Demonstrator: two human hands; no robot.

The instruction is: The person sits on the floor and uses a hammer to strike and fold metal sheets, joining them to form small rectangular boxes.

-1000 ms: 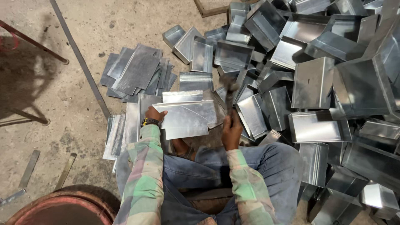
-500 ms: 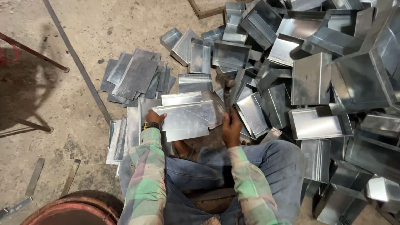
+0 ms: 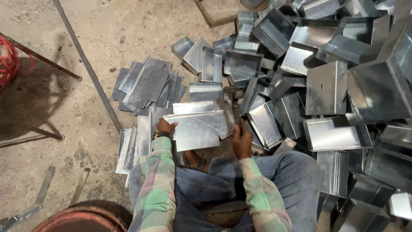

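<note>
Seated worker, head view looking down over plaid sleeves and jeans. Landmark: the notched metal sheet point(image 3: 198, 129), flat galvanised blank lying across the knees, tilted slightly. Left hand point(image 3: 165, 127) at the sheet's left edge, fingers curled over the rim, pinning it. Right hand point(image 3: 241, 138) at the sheet's right edge, fingers wrapped tight round the handle of a hammer point(image 3: 234, 99); the head stands just above the sheet's upper right corner. Left of the sheet and beyond it, a fanned stack of flat blanks point(image 3: 148, 83) on the concrete floor point(image 3: 77, 38); more blanks lie just under its left edge. Right of the sheet, a big heap of folded metal trays point(image 3: 330, 90), touching and overlapping. A long steel strip point(image 3: 88, 66) runs diagonally, well left of the sheet. Judgement: sheet looks thin, light, stiff but springy, slick surface, cut edges and notch corners likely sharp; best gripped along a straight edge, clear of the notch
</note>
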